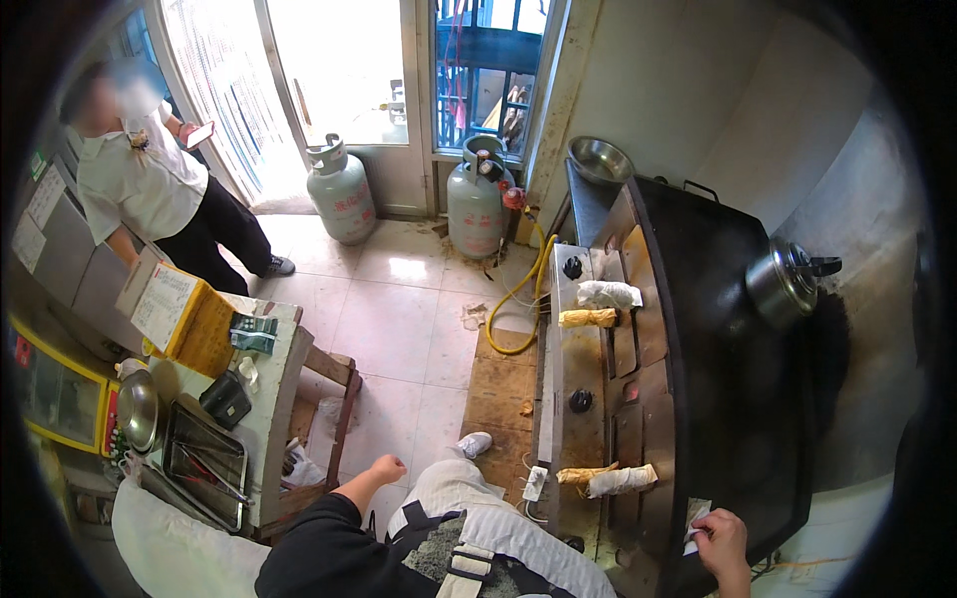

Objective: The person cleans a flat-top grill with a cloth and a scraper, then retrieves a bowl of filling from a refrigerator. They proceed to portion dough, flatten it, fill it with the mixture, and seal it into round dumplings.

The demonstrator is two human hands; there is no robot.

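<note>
My right hand [722,538] pinches a small white cloth [695,518] against the near edge of the large black griddle [738,329]. My left hand [385,468] is a closed fist with nothing in it, hanging over the tiled floor beside my white apron. Two cloth-wrapped handles [608,480] lie on the steel ledge just left of my right hand. Another wrapped pair [601,304] lies farther along the ledge.
A steel kettle [786,282] sits on the griddle's far right. Two grey gas cylinders [342,193] [477,199] stand by the door, a yellow hose [526,279] running to the stove. A person in a white shirt [140,179] stands at left. A counter [271,399] holds a tray [204,463].
</note>
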